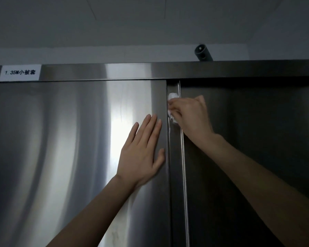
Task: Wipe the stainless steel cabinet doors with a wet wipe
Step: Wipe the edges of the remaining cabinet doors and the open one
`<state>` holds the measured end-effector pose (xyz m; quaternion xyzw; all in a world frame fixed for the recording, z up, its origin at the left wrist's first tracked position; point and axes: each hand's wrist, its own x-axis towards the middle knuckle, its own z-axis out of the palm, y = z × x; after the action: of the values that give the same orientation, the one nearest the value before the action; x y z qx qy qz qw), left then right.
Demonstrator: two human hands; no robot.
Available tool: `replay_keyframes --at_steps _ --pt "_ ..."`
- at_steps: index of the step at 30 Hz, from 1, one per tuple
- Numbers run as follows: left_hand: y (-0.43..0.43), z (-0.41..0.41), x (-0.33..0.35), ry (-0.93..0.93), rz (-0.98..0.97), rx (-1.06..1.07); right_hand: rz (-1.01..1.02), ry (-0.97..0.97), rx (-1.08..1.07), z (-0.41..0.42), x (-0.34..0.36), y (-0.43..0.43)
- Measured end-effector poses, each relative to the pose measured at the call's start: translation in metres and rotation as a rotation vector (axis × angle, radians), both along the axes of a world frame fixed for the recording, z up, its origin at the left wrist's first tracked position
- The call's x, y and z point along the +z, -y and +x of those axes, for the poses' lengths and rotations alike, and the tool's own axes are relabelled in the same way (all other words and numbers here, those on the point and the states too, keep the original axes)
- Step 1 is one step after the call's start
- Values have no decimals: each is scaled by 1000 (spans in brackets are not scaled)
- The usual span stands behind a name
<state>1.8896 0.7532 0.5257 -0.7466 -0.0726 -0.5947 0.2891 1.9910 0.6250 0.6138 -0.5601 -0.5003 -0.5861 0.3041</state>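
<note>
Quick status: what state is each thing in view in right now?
White wet wipe: crumpled, pressed against the steel strip between doors.
Left hand: flat on the left stainless steel door.
Right hand: gripping the wipe.
White paper label: stuck on top rail.

White label "1.35M小被套" (black print, slightly blurred) on the cabinet's top rail, left end.
</note>
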Motion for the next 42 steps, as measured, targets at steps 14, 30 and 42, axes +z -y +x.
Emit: replay_keyframes --at_steps 14,30,42 --pt "-1 0 0 14 16 -32 88 90 -174 12 51 -18" --pt "-5 2 0 37 14 -14 -10 130 -246 8 42 -7" --pt "-3 1 0 25 15 -8 -248 311 -58 12 -31 26"
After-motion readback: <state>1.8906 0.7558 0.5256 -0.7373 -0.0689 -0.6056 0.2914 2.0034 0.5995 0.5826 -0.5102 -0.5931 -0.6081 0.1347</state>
